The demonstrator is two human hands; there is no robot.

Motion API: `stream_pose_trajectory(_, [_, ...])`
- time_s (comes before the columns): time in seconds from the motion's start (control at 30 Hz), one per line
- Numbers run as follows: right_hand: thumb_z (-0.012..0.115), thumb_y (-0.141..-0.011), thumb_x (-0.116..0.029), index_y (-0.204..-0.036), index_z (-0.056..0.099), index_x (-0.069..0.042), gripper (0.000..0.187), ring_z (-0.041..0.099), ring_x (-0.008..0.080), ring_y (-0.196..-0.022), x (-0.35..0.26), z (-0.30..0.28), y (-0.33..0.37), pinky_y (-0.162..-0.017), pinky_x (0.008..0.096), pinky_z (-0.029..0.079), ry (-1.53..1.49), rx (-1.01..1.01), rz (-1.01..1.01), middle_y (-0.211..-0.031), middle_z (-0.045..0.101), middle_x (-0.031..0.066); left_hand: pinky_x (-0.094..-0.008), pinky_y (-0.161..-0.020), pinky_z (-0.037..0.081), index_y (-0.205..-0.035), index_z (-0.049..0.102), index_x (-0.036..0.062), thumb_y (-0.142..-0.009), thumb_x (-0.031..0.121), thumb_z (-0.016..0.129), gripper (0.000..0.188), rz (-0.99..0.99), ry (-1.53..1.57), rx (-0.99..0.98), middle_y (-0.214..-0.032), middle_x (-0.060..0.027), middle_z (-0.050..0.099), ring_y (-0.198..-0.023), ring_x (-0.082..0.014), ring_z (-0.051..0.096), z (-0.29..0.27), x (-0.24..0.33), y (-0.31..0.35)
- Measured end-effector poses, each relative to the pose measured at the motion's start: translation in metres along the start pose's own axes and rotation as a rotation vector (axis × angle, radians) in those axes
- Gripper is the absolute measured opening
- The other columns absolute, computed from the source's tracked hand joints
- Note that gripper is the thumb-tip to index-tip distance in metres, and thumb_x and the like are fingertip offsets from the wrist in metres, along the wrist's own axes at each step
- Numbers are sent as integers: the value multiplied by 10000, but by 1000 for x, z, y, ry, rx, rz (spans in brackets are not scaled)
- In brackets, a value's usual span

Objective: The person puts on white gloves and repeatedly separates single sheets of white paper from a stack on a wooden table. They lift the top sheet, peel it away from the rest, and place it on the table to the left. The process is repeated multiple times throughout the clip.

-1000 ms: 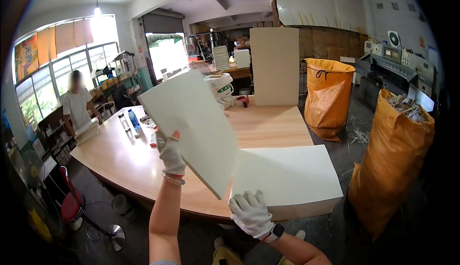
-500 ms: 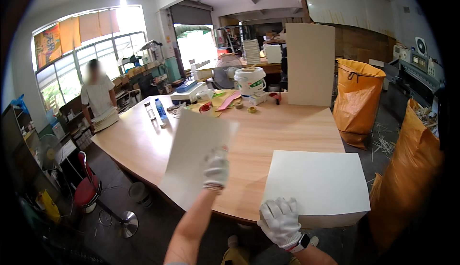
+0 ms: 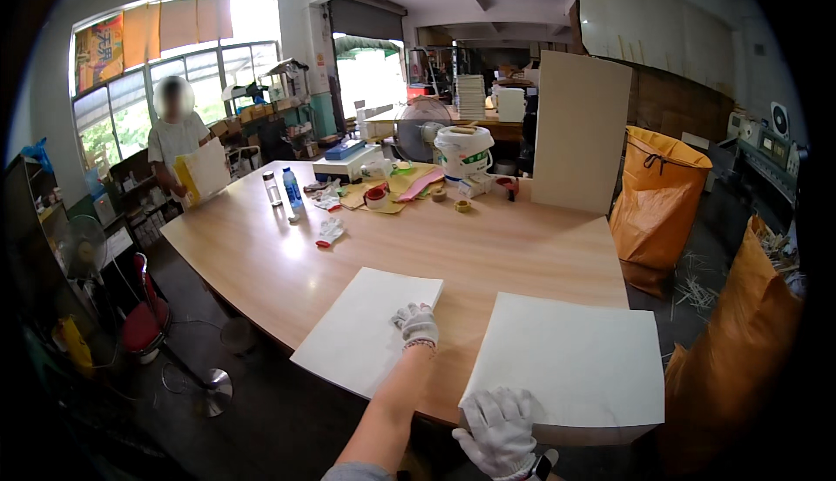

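My left hand (image 3: 416, 324), in a white work glove, is closed at the right edge of a large white sheet (image 3: 353, 329). The sheet lies low over the table at its near edge; whether it is a single sheet cannot be made out. To the right stands a thick stack of white sheets (image 3: 570, 359). My gloved right hand (image 3: 501, 433) lies at its near left corner, fingers stretched over the top and thumb out to the left.
The wooden table (image 3: 488, 259) bears a white bucket (image 3: 463, 152), tape rolls (image 3: 376, 195), a blue-labelled bottle (image 3: 292, 189) and gloves (image 3: 331, 231). A tall board (image 3: 582, 133) stands at its far right. Orange sacks (image 3: 660, 207) flank it. A person (image 3: 178, 146) stands far left, holding sheets.
My left hand has lowered the tilted white sheet down to the table. My right hand stays at the stack's corner. The other person has lifted their sheets upright. The view has shifted slightly.
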State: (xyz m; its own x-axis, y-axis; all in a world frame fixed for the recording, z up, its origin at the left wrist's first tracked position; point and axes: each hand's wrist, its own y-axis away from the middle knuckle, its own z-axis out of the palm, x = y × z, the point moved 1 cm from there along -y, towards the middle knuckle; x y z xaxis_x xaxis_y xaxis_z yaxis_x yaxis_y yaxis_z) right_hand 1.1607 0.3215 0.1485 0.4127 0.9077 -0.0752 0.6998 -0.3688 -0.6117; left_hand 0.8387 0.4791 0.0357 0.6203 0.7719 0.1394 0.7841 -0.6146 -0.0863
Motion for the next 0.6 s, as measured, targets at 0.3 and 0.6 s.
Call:
stream_pose_trajectory(0.3, [786,-749,-381,-1255,612,-92,608,564,350,-1143,12,-3,-1,-1009,630,368,7,-2,-52,-1251,616,102,-730,-1138,193,-1464,501,114,-897,447,533,658,-250,96,128,-1620,-214,320,-1499,-492,229,-61,-152,-27])
stream_pose_trajectory(0.6, [775,-779,-392,-1223,637,-92,553,586,337,-1108,6,-10,-6,-991,585,405,46,14,-21,-1234,621,103,-631,-1179,223,-1469,460,64,-880,362,556,667,-303,366,-25,-1396,-224,595,-1289,-425,565,-60,-208,-34])
